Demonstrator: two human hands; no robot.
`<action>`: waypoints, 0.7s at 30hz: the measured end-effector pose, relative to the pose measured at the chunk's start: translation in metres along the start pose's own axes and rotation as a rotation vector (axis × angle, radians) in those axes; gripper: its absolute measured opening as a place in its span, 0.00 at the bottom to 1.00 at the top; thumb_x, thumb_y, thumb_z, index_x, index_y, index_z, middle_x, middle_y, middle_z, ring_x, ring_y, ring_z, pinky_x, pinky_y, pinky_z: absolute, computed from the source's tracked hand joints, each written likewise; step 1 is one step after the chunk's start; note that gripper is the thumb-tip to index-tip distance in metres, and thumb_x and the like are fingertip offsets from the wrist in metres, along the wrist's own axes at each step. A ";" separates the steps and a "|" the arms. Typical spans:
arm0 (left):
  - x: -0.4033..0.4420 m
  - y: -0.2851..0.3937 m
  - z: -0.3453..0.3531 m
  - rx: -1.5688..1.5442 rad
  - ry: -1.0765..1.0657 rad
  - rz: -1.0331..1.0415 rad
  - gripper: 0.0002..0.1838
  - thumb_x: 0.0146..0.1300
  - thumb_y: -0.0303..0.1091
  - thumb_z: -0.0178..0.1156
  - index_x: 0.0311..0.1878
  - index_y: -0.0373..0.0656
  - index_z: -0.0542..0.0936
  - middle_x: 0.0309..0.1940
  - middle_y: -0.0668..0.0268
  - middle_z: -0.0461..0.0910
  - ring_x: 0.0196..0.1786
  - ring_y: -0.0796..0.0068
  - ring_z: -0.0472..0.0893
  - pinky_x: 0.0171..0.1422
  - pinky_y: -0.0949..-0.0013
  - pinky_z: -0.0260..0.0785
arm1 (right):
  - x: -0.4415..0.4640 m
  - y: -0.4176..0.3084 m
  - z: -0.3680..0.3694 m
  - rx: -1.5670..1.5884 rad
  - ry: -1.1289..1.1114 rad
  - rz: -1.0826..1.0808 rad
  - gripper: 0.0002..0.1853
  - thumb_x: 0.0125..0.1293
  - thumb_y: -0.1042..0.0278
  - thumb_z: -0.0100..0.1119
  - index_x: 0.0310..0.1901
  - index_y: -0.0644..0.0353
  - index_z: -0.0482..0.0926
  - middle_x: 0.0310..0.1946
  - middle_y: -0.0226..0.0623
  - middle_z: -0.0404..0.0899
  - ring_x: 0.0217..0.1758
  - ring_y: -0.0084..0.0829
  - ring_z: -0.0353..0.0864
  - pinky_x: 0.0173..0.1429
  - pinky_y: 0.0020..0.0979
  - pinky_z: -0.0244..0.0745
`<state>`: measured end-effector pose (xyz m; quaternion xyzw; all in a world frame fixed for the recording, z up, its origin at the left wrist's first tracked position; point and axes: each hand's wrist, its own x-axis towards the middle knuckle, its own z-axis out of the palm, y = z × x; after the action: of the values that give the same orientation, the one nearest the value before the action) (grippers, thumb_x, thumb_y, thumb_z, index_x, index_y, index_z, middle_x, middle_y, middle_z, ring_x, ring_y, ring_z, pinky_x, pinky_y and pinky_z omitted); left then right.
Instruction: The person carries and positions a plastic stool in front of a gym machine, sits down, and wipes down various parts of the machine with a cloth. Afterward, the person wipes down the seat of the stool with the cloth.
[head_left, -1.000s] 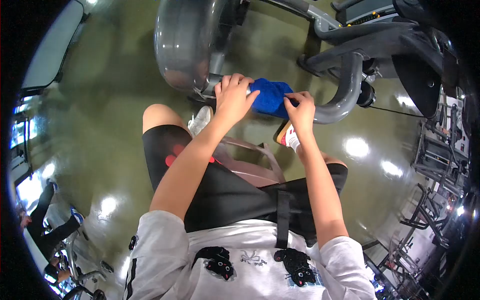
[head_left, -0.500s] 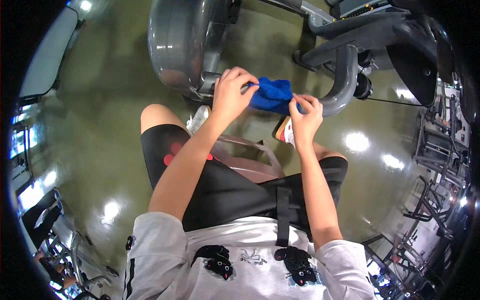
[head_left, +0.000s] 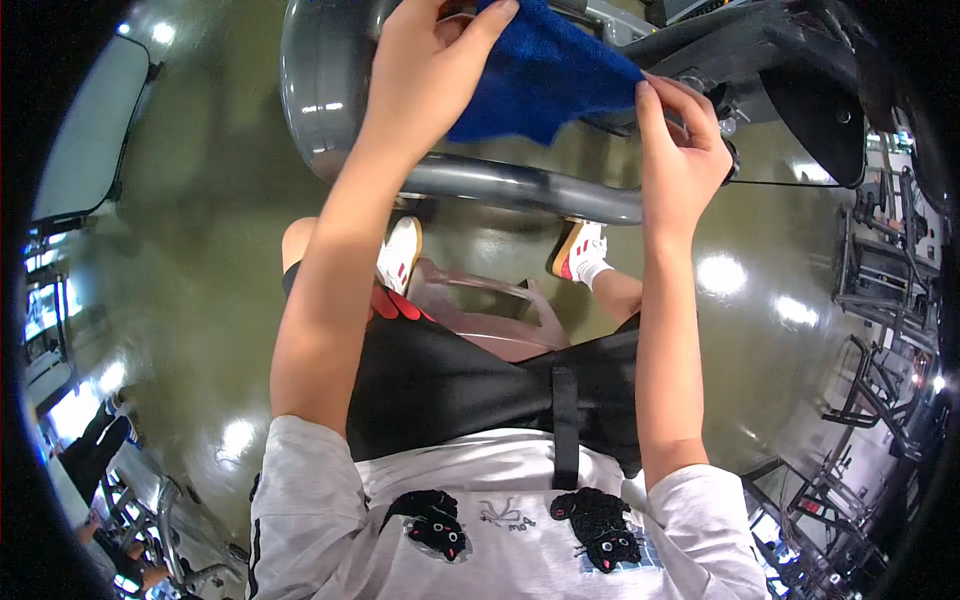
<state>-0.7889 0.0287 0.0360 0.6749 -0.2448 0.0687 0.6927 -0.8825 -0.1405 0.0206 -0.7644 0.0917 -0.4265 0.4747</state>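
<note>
A blue cloth (head_left: 550,80) is spread between my two hands, near the top of the view. My left hand (head_left: 428,75) pinches its upper left part between thumb and fingers. With thumb and fingertips, my right hand (head_left: 688,150) grips its right corner. The lower edge of the cloth hangs loose above a grey curved tube (head_left: 530,192) of a gym machine. Behind the cloth, part of the machine is hidden.
A large rounded grey machine housing (head_left: 330,90) stands at the upper left. Between my legs is a pinkish frame (head_left: 495,328). My white shoes (head_left: 402,245) are near the tube. More gym equipment (head_left: 885,260) lines the right side, and a person (head_left: 90,440) is at the lower left.
Both hands have moved up and forward with the cloth and farther apart. The bunched cloth is now spread wider, and the curved tube beneath it shows.
</note>
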 end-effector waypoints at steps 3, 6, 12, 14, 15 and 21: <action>-0.018 -0.004 -0.022 0.001 -0.143 -0.057 0.10 0.60 0.32 0.61 0.44 0.41 0.77 0.35 0.76 0.76 0.36 0.89 0.71 0.42 0.82 0.62 | -0.015 0.007 -0.009 -0.085 -0.144 -0.016 0.05 0.54 0.75 0.64 0.33 0.61 0.84 0.34 0.34 0.81 0.33 0.21 0.77 0.37 0.21 0.71; -0.050 -0.020 -0.044 0.005 -0.431 -0.293 0.07 0.61 0.32 0.61 0.41 0.42 0.77 0.33 0.80 0.71 0.31 0.92 0.63 0.35 0.84 0.55 | -0.053 0.011 -0.015 -0.111 -0.312 0.128 0.04 0.53 0.75 0.64 0.32 0.61 0.83 0.33 0.35 0.81 0.36 0.24 0.79 0.40 0.24 0.73; -0.126 -0.073 -0.075 0.246 -0.996 -0.409 0.10 0.55 0.33 0.62 0.39 0.40 0.78 0.34 0.62 0.78 0.40 0.67 0.77 0.48 0.67 0.68 | -0.136 0.035 -0.029 -0.290 -0.819 0.413 0.10 0.56 0.70 0.58 0.39 0.60 0.82 0.41 0.38 0.78 0.40 0.36 0.80 0.46 0.33 0.74; -0.139 -0.081 -0.082 0.486 -1.166 -0.515 0.17 0.56 0.42 0.61 0.44 0.42 0.78 0.41 0.56 0.78 0.47 0.55 0.77 0.53 0.60 0.68 | -0.140 0.038 -0.029 -0.302 -0.831 0.434 0.10 0.56 0.70 0.58 0.40 0.60 0.82 0.41 0.39 0.78 0.40 0.36 0.80 0.46 0.34 0.75; -0.143 -0.084 -0.080 0.485 -1.165 -0.519 0.17 0.56 0.42 0.61 0.44 0.42 0.78 0.41 0.56 0.78 0.47 0.55 0.77 0.53 0.60 0.68 | -0.140 0.039 -0.030 -0.316 -0.838 0.450 0.11 0.56 0.70 0.58 0.42 0.60 0.81 0.41 0.39 0.78 0.40 0.36 0.80 0.46 0.34 0.75; -0.166 -0.142 -0.042 0.289 -0.550 -0.980 0.36 0.62 0.56 0.54 0.63 0.36 0.66 0.59 0.48 0.71 0.58 0.59 0.74 0.60 0.61 0.65 | -0.121 0.055 -0.013 -0.373 -0.798 0.241 0.10 0.56 0.70 0.57 0.40 0.60 0.81 0.39 0.43 0.78 0.46 0.44 0.77 0.53 0.40 0.70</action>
<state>-0.8629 0.0971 -0.1629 0.7903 -0.0629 -0.4053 0.4553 -0.9523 -0.1123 -0.0899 -0.9252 0.0652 -0.0165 0.3734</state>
